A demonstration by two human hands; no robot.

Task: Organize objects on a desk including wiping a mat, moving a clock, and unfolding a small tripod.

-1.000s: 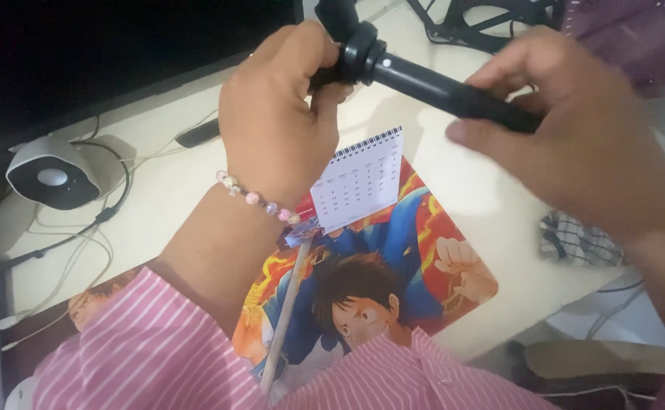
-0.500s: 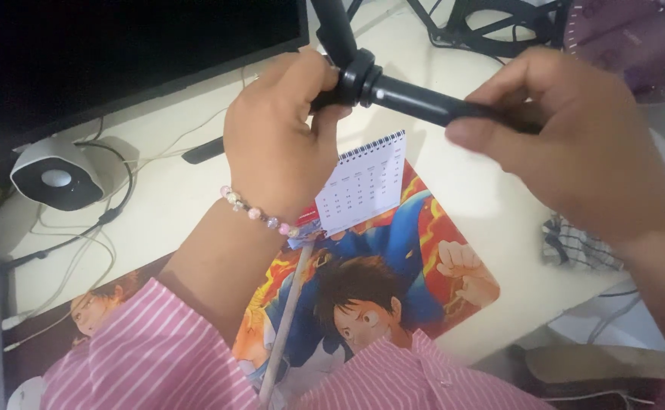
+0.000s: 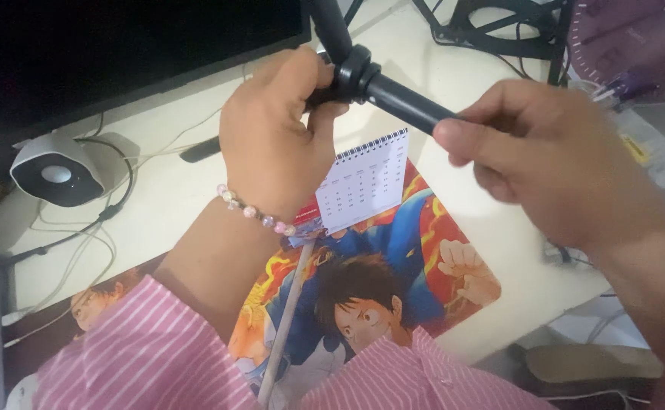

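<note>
- Two hands are seen on one black rod, held in the air above the table.
- The left hand is clamped at the rod's collar; its fingers are curled tight around the joint, thumb side hidden.
- The right hand is closed on the rod's lower end; the fingers are wrapped over it and the end is hidden inside the grip. This hand is blurred.
- The rod is tilted, running from upper left down to the right; a second black leg goes up from the collar and out of frame.
- A bead bracelet is worn on the left wrist, with a pink striped sleeve below it.
- A small spiral calendar is standing under the rod, just beside the left wrist, on a cartoon mat.
- A thin stick is lying across the mat, from below the calendar toward the sleeve.
- A dark monitor is at top left, with a round white speaker and loose cables below it.
- A black frame and a purple item are at top right, well apart from the hands.
</note>
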